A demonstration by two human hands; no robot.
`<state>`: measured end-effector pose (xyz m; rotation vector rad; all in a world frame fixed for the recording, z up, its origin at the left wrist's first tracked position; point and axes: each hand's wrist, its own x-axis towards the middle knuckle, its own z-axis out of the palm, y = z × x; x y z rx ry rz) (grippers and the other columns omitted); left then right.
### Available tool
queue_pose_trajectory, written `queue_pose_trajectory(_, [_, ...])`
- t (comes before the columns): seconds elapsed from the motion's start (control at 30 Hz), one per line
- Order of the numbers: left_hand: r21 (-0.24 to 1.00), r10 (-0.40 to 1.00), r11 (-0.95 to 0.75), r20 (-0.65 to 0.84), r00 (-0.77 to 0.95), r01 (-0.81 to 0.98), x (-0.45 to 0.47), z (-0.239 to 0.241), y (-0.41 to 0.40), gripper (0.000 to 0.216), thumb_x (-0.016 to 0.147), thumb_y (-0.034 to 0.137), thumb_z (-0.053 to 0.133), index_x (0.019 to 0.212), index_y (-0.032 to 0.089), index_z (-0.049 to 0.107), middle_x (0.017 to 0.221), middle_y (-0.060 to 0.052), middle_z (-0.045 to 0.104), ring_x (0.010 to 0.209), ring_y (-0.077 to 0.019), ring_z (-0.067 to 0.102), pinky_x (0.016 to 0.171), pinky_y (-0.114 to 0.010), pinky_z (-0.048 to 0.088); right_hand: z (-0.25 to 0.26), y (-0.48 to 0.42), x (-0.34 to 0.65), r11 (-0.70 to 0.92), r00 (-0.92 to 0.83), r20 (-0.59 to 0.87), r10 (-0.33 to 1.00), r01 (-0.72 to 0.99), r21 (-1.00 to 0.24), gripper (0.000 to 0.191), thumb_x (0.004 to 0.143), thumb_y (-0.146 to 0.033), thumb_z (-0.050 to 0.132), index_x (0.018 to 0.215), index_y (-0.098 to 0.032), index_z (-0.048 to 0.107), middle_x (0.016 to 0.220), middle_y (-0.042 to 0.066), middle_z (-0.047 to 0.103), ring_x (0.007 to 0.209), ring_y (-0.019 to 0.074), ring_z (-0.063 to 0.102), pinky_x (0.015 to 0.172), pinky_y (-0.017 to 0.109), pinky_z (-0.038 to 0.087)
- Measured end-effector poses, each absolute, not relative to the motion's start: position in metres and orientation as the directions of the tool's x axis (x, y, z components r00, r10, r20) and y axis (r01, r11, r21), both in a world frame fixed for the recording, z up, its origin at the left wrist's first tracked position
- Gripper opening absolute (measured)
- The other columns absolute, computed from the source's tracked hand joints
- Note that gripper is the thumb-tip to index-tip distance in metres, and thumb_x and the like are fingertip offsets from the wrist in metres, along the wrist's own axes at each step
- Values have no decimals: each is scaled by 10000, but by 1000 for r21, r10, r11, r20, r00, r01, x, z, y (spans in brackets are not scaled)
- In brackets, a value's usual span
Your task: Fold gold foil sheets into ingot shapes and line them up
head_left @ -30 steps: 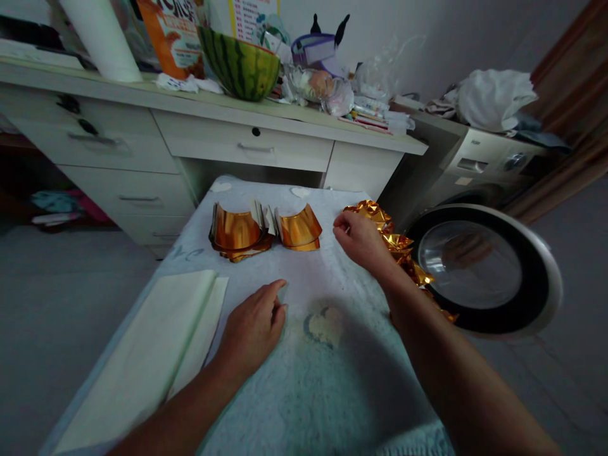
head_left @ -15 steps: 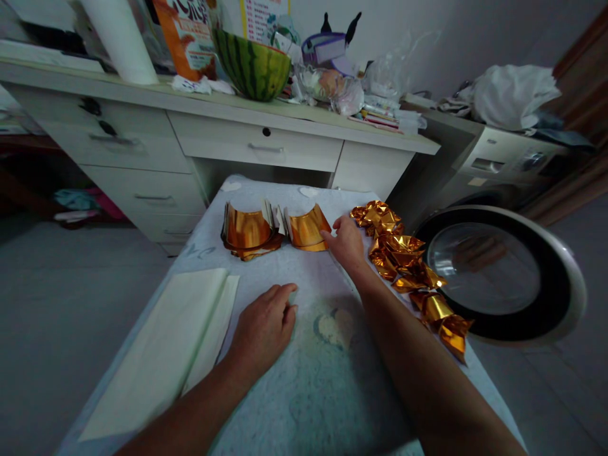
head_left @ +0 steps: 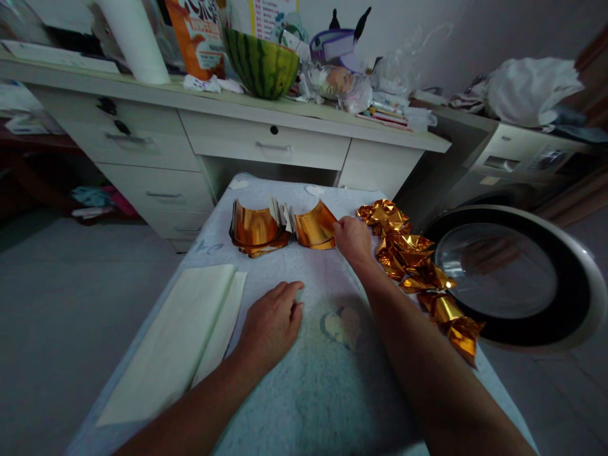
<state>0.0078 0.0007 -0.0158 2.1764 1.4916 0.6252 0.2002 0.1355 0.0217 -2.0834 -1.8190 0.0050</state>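
My right hand (head_left: pixel 352 240) is closed at the right edge of a curved stack of gold foil paper (head_left: pixel 314 228), thumb and fingers pinching its corner. Beside that stack, to the left, stands a second curved stack of gold foil paper (head_left: pixel 255 227) with pale edges turned up. My left hand (head_left: pixel 272 322) rests nearer to me over the cloth, fingers curled toward the thumb. A small pale bit shows at its fingertips, too little to name. Folded gold foil pieces (head_left: pixel 403 250) lie in a row right of my right arm.
Folded pale paper (head_left: pixel 175 335) lies on the left of the cloth-covered table (head_left: pixel 304 399). Behind stands a white desk (head_left: pixel 266 142) with half a watermelon (head_left: pixel 263 63) and bags on top. An open washing machine door (head_left: pixel 508 272) juts out close to the table's right side.
My right hand has closed on the edge of the right-hand gold foil stack; its fingers were more spread before. My left hand keeps its pose. The view has shifted slightly.
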Motion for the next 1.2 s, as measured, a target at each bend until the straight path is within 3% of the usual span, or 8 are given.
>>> queue_pose_trajectory(0.27, [571, 938, -331, 109, 331, 751, 8, -15, 0, 324, 896, 176, 456, 1201, 178, 565, 983, -70, 641, 904, -212, 633, 833, -343, 498, 38, 126, 214, -74, 163, 289, 943, 952, -297, 323, 933, -270, 440, 830, -175, 731, 859, 135, 736, 799, 237, 658, 719, 310, 439])
queue_pose_trajectory(0.43, [569, 937, -334, 117, 328, 751, 7, -17, -1, 329, 893, 172, 462, 1205, 180, 568, 997, -69, 648, 901, -211, 633, 832, -345, 493, 51, 112, 230, 48, 147, 434, 889, 912, -407, 303, 906, -273, 471, 729, -173, 695, 703, 65, 689, 644, 188, 581, 640, 287, 400])
queue_pose_trajectory(0.53, [563, 939, -331, 115, 324, 757, 8, -16, 0, 327, 888, 168, 470, 1198, 186, 574, 995, -65, 653, 899, -212, 636, 835, -347, 492, 56, 101, 236, 84, 169, 466, 869, 876, -474, 257, 889, -274, 491, 782, -173, 703, 692, 50, 675, 627, 185, 580, 615, 283, 396])
queue_pose_trajectory(0.83, [565, 943, -317, 99, 319, 761, 8, -14, 1, 326, 888, 165, 478, 1199, 173, 578, 977, -69, 660, 897, -219, 641, 820, -352, 493, 52, 84, 239, 150, 174, 458, 872, 795, -588, 213, 874, -270, 508, 828, -179, 694, 719, 52, 686, 698, 202, 649, 606, 275, 446])
queue_pose_trajectory(1.03, [587, 946, -306, 99, 309, 749, 9, -13, 0, 324, 884, 157, 481, 1193, 168, 577, 983, -69, 659, 895, -216, 640, 818, -355, 491, 48, 92, 236, 168, 205, 423, 883, 703, -691, 211, 871, -298, 502, 824, -175, 667, 662, 31, 654, 600, 175, 638, 563, 270, 465])
queue_pose_trajectory(1.2, [686, 957, -277, 136, 255, 673, 6, -12, 1, 308, 900, 246, 507, 1198, 184, 558, 1024, -63, 628, 833, -190, 627, 813, -369, 504, 48, 91, 234, 167, 245, 340, 908, 533, -829, 190, 842, -336, 525, 801, -179, 624, 628, 3, 609, 508, 147, 613, 453, 238, 441])
